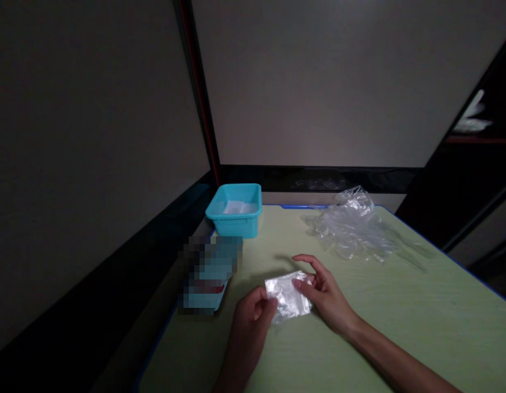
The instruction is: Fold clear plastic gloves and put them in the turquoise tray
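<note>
A small folded clear plastic bag (pixel 289 297), shiny and roughly square, is held above the table between both hands. My left hand (pixel 253 316) pinches its left edge between thumb and fingers. On the other side my right hand (pixel 324 295) grips the upper right part, thumb on top and index finger stretched out away from it. Whether anything lies inside the folded plastic I cannot tell. Farther off to the right spreads a loose heap of clear plastic bags (pixel 351 226).
A turquoise plastic basin (pixel 236 226) with whitish flat pieces inside stands at the table's far left corner. Nearer, a blurred-out flat teal object (pixel 214 273) lies by the left edge. The pale green table (pixel 420 316) has a blue rim; panels rise behind and left.
</note>
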`<state>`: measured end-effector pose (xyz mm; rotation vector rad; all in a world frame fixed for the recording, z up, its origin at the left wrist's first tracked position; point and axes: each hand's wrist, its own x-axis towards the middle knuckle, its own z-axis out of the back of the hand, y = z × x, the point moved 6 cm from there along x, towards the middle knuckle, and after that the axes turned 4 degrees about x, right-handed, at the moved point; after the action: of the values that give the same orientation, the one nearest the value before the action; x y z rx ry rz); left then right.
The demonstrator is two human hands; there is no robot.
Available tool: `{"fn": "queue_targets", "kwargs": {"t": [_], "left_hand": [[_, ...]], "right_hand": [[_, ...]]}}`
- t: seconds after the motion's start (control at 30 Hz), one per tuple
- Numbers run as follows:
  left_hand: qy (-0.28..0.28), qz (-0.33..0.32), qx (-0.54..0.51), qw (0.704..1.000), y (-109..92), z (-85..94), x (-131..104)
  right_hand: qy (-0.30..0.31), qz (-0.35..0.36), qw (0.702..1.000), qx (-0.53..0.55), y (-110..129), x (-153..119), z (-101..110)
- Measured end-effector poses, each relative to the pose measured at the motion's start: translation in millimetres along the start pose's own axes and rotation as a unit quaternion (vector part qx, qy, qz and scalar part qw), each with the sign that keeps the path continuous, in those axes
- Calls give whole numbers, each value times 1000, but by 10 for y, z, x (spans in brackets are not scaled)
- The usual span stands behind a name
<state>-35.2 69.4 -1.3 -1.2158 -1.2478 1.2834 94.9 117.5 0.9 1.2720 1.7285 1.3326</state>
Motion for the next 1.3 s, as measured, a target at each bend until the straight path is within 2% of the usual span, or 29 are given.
{"fn": "queue_targets", "kwargs": {"t": [0.1,0.2,0.4,0.7,0.8,0.87,0.97,1.2,1.3], "left_hand": [[1,-11,13,1000,21,14,-2],[-3,-11,20,1000,33,23,5],[11,4,31,999,28,3,6],[-2,-2,56,998,12,25,7],[-8,-36,20,999,0,2,1],[-43,-70,9,997,-41,24,-16],[-83,-92,46,991,-106,58,-48],[-44,-137,93,985,-205,23,-76],[-41,-126,108,985,-190,7,-76]], "right_hand": [[32,13,999,18,-2,-38,-11],[54,9,998,-12,-24,-58,-8],[38,-12,998,-57,-82,-65,14],[47,-3,995,-89,19,-89,-30],[40,0,996,-78,17,-88,-16],[36,1,997,-70,14,-85,-9],[30,-1,998,-61,9,-79,-6],[33,-2,997,-68,24,-81,-16],[43,4,994,-97,40,-92,-23]]}}
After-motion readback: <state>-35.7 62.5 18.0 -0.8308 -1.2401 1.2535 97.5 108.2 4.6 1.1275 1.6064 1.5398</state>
